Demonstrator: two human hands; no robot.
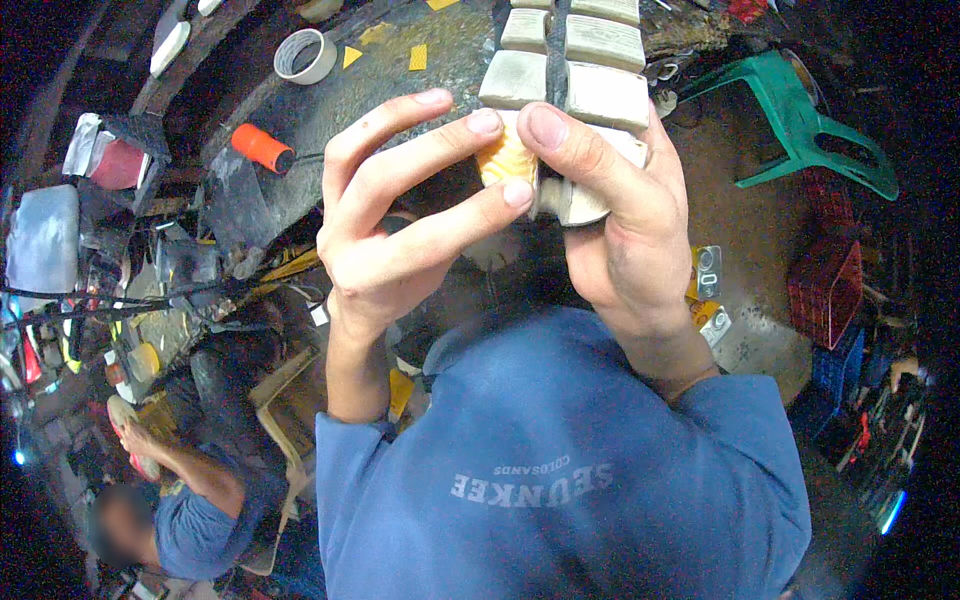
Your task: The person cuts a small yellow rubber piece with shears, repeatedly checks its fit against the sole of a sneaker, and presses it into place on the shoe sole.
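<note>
A small cream block with a yellow swirled face is between my hands at the upper middle. My left hand pinches it with fingertips at its upper and lower edges; another finger stretches out free. My right hand has its thumb pressed at the block's upper right. The right fingers wrap around the outer side of a pale off-white block at the near end of the right row, partly hidden by the thumb. Beyond, two rows of similar pale blocks run away from me, a dark gap between them.
A dark worktop bears a tape roll, an orange cylinder and yellow scraps. At right are a green plastic chair and a red crate. Another person works at lower left, holding a shoe.
</note>
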